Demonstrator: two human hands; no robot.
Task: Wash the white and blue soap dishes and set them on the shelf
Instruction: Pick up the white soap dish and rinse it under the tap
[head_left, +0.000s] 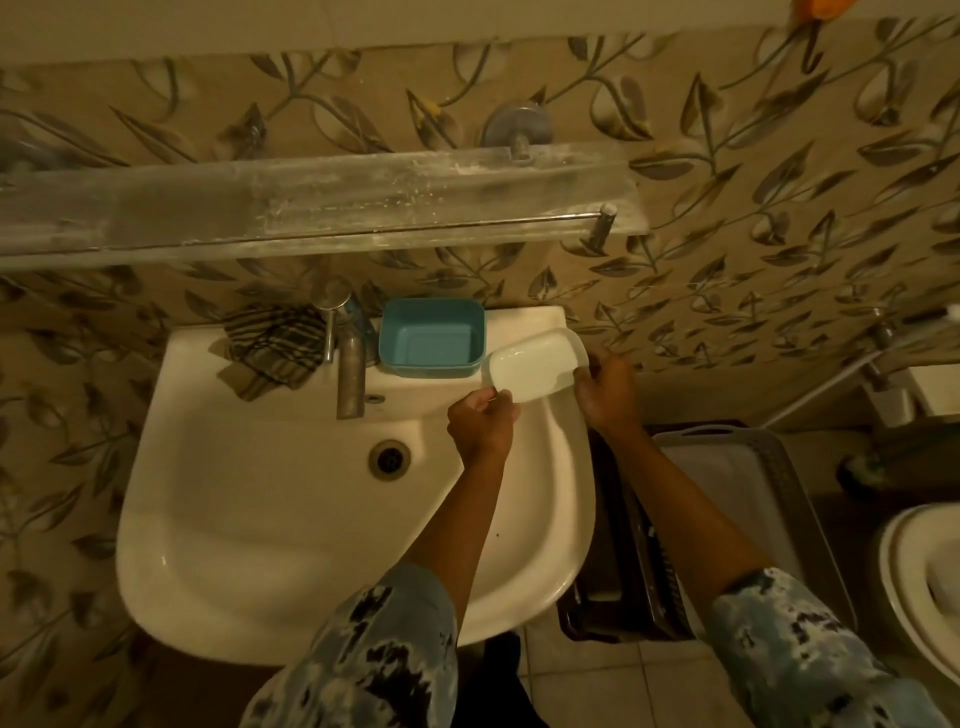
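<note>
The white soap dish (535, 364) is held tilted over the right rear rim of the white sink (260, 519). My right hand (605, 392) grips its right edge and my left hand (480, 423) pinches its lower left corner. The blue soap dish (431, 338) stands upright and empty on the sink's back ledge, just left of the white one and right of the tap (350, 374). The dusty glass shelf (311, 202) with a metal rail runs along the wall above the sink.
A striped cloth (272, 345) lies on the sink ledge left of the tap. The drain (389, 460) sits mid-basin. Grey and dark baskets (727, 519) stand on the floor to the right, with a white toilet lid (924, 582) beyond.
</note>
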